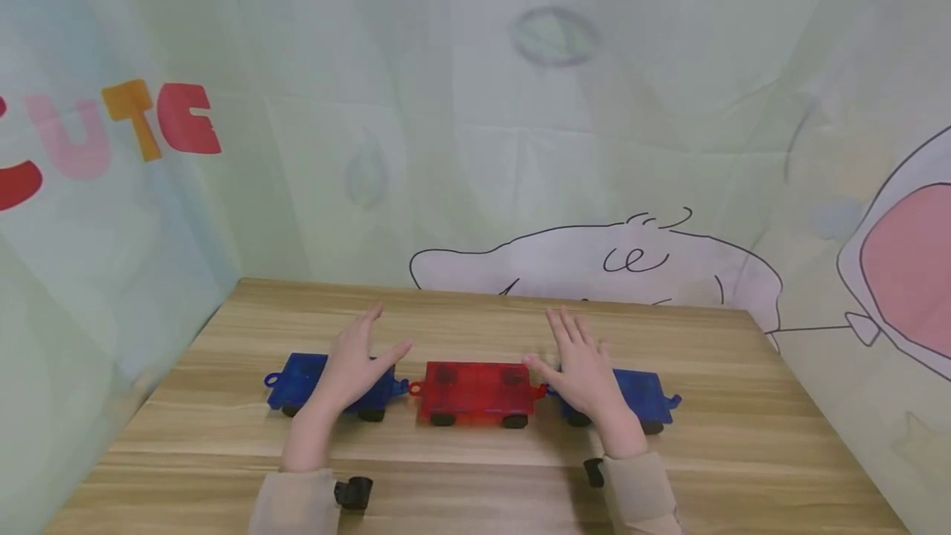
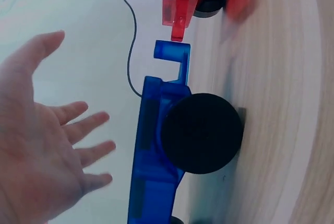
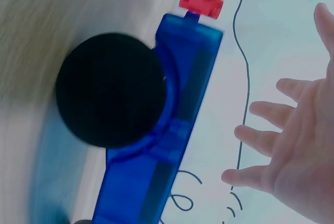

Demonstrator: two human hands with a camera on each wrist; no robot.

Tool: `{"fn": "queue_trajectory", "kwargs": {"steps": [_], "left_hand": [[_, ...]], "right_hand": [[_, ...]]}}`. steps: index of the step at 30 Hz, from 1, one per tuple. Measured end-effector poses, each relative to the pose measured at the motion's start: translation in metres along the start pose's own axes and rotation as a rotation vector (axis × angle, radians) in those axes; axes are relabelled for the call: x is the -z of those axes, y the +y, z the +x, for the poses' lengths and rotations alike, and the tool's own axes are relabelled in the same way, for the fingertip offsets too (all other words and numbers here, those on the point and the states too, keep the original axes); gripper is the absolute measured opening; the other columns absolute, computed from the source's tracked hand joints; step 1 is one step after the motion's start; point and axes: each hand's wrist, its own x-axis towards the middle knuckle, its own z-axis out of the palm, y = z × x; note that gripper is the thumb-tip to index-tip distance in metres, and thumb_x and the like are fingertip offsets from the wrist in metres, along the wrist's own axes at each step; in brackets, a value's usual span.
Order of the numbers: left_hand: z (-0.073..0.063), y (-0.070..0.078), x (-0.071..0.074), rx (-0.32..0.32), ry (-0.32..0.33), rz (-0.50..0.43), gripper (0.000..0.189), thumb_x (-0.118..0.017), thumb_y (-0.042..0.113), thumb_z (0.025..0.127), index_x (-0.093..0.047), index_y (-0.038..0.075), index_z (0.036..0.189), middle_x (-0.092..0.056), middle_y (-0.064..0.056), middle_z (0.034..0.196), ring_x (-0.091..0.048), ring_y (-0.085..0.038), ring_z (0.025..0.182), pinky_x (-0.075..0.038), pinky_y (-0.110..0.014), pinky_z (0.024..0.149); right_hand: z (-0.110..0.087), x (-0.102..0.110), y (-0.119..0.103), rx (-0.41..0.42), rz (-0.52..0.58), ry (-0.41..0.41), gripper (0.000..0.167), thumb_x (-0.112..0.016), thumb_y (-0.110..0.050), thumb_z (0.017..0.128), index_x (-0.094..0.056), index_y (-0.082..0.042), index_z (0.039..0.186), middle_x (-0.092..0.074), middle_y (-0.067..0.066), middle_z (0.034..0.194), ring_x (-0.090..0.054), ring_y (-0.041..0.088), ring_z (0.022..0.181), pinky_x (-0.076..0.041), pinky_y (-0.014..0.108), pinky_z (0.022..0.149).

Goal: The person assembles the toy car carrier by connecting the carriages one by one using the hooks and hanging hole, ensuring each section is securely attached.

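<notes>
Three flat toy train cars with black wheels stand in a row on the wooden table. A translucent red car (image 1: 479, 390) is in the middle, between a blue car on the left (image 1: 303, 378) and a blue car on the right (image 1: 642, 395). My left hand (image 1: 352, 366) hovers over the left blue car, fingers spread, holding nothing. Over the right blue car, my right hand (image 1: 587, 370) is likewise spread with nothing in it. In the left wrist view a blue hook (image 2: 175, 51) lies by the red car's end; in the right wrist view a red hook (image 3: 203, 4) meets the right car's end.
The wooden table (image 1: 475, 485) reaches back to a pale curtain (image 1: 461, 122) printed with letters and cartoon outlines. A black wrist camera (image 1: 354, 493) sits by the left sleeve, and another dark device (image 1: 593, 472) is by the right sleeve.
</notes>
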Motion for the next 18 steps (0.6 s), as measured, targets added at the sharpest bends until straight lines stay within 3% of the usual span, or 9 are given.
{"fn": "queue_trajectory", "kwargs": {"steps": [5, 13, 18], "left_hand": [[-0.002, -0.003, 0.003, 0.011, -0.054, -0.079, 0.084, -0.064, 0.041, 0.092, -0.025, -0.004, 0.151, -0.035, -0.027, 0.152, -0.029, -0.046, 0.141, -0.028, -0.063, 0.112], [-0.006, -0.014, 0.005, -0.038, -0.234, -0.120, 0.082, -0.067, 0.038, 0.091, -0.029, -0.003, 0.150, -0.039, -0.025, 0.151, -0.034, -0.046, 0.140, -0.031, -0.062, 0.111], [-0.007, -0.019, 0.005, -0.054, -0.260, -0.144, 0.088, -0.074, 0.039, 0.085, -0.030, -0.002, 0.150, -0.039, -0.024, 0.151, -0.033, -0.046, 0.140, -0.032, -0.063, 0.110]], "right_hand": [[0.002, -0.003, -0.005, 0.049, 0.048, 0.017, 0.086, -0.063, -0.054, 0.088, -0.029, -0.011, 0.154, -0.029, 0.016, 0.159, -0.026, 0.040, 0.146, -0.016, 0.075, 0.109], [0.003, -0.010, -0.022, 0.129, 0.190, -0.042, 0.098, -0.084, -0.041, 0.073, -0.034, -0.008, 0.152, -0.037, 0.015, 0.155, -0.036, 0.037, 0.142, -0.024, 0.064, 0.115], [0.005, -0.020, -0.028, 0.146, 0.221, -0.078, 0.099, -0.086, -0.041, 0.071, -0.036, -0.005, 0.150, -0.041, 0.014, 0.153, -0.039, 0.036, 0.140, -0.028, 0.058, 0.115]]}}
